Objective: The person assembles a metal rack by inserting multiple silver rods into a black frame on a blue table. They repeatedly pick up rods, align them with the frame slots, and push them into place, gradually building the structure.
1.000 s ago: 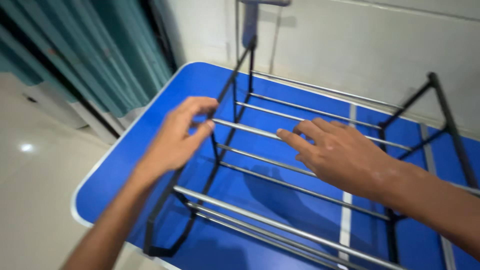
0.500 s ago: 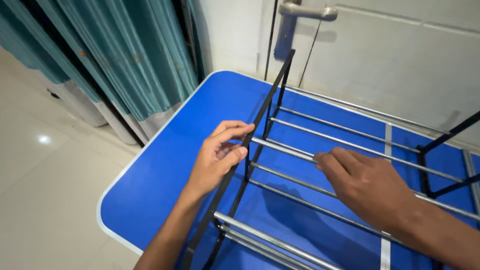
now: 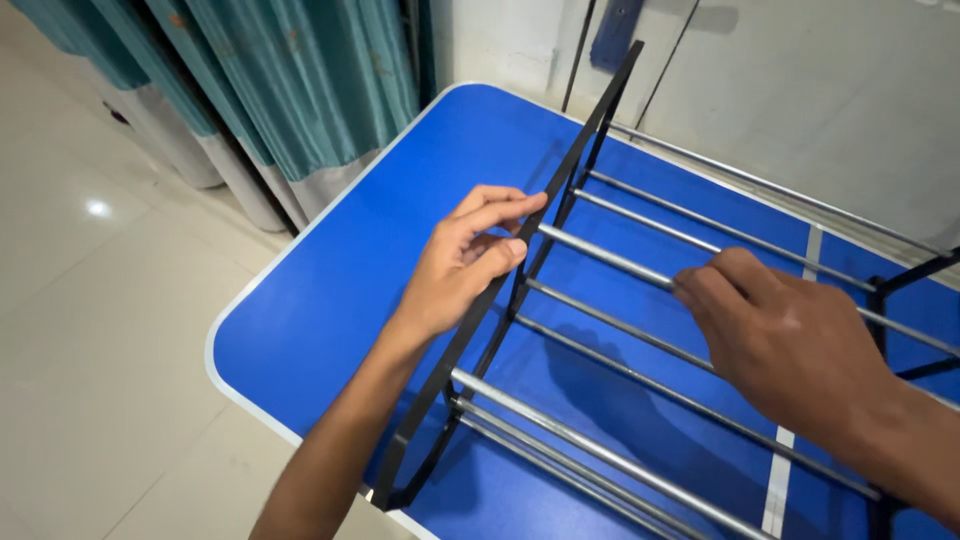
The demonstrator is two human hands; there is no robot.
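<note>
Both arms are bare from the edge of the frame to the wrists: no sleeve, cuff or glove shows. The left hand (image 3: 462, 268) has no ring, watch or band on it, and its short, unpainted nails show on the fingers (image 3: 497, 210). The right hand (image 3: 790, 340) is likewise unadorned, its wrist bare; its nails are turned out of sight.
</note>
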